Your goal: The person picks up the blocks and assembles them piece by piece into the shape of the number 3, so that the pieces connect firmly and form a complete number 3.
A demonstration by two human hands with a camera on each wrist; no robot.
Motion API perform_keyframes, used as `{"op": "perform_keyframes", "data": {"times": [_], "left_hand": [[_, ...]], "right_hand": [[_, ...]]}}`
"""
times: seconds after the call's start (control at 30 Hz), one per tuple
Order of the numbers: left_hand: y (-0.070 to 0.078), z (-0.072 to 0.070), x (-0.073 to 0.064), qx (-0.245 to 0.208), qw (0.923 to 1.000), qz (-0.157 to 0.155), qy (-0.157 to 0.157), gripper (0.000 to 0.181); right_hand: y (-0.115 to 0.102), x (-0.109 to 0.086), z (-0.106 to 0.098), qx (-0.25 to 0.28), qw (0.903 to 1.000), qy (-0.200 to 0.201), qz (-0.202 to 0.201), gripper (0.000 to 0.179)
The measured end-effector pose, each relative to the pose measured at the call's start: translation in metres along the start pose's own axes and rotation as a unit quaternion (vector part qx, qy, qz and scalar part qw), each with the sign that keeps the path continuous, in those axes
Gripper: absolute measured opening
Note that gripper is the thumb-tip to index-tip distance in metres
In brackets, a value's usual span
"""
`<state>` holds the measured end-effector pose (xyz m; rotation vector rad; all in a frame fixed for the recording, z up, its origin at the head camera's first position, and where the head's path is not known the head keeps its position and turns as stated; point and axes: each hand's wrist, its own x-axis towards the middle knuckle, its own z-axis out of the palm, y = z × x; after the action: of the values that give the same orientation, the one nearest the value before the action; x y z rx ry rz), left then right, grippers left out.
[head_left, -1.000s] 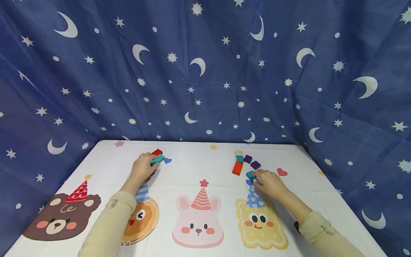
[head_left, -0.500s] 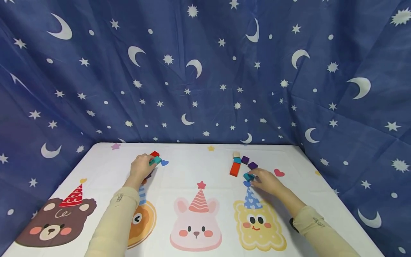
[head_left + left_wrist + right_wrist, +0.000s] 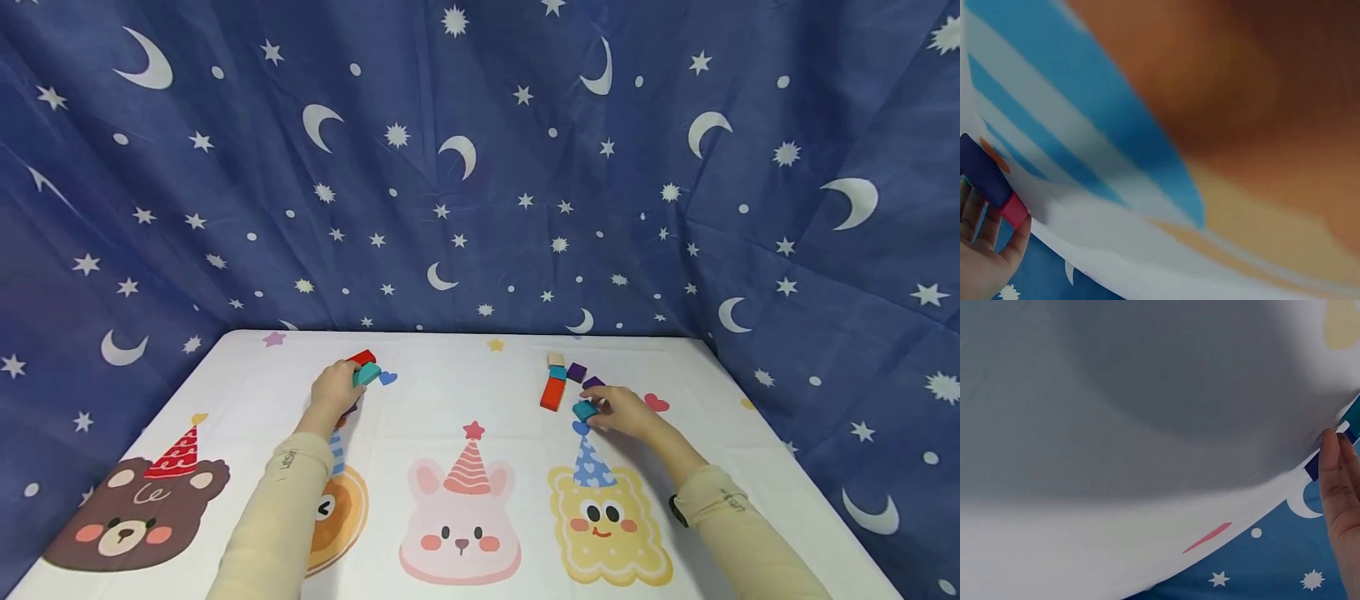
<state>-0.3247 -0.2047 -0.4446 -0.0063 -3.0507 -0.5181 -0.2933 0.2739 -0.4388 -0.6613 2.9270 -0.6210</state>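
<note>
In the head view my left hand (image 3: pixel 333 392) pinches a teal block (image 3: pixel 367 373) lying beside a red block (image 3: pixel 362 357). Seen from the left wrist, its thumb and fingers are close to a purple block (image 3: pixel 984 167) and a red end piece (image 3: pixel 1014 209). My right hand (image 3: pixel 626 411) has thumb and forefinger spread around a blue-teal block (image 3: pixel 584 410) on the cloth. Purple blocks (image 3: pixel 577 372) lie just beyond it, one partly covered by the fingers. Only a corner of the teal block (image 3: pixel 1354 417) shows in the right wrist view.
A red block (image 3: pixel 552 394), a small blue block (image 3: pixel 558 373) and a pale wooden block (image 3: pixel 556 360) form a row left of my right hand. The white tablecloth (image 3: pixel 450 387) carries printed animals. A blue curtain (image 3: pixel 480 250) stands behind the table.
My right thumb and forefinger have spread apart around the blue-teal block, which stays in place. The left hand barely moves. The head view shifts slightly.
</note>
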Motion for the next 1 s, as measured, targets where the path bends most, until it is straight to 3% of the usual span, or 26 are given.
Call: {"op": "perform_keyframes", "data": {"times": [0.47,0.77,1.0], "left_hand": [[0.0,0.002,0.001,-0.015,0.9997,-0.02,-0.001,0.048],[-0.001,-0.004,0.002,0.015,0.9996,0.002,-0.023,0.045],[0.004,-0.004,0.003,0.048,0.9982,0.034,-0.01,0.032]], "right_hand": [[-0.002,0.008,0.002,-0.044,0.999,0.003,0.001,0.027],[-0.003,0.011,0.004,-0.056,0.9984,-0.001,0.009,0.029],[-0.003,0.012,0.004,-0.043,0.9985,-0.001,0.033,0.028]]}}
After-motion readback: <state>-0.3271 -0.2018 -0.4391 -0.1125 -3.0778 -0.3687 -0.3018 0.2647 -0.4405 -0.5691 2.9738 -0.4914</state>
